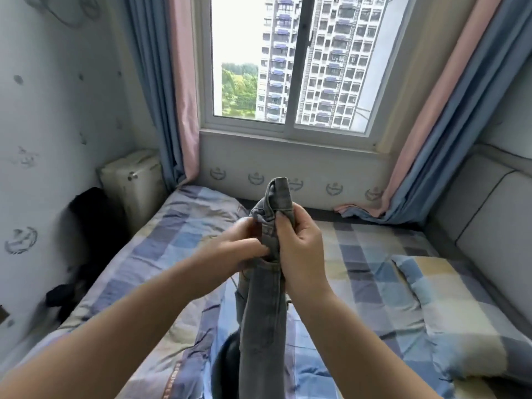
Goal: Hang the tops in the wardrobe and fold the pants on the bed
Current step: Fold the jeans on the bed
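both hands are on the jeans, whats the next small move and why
Probably lower the jeans flat onto the bed. The left hand and right hand grip them bunched near the waistband, held up with the legs hanging, so they need spreading before any fold.
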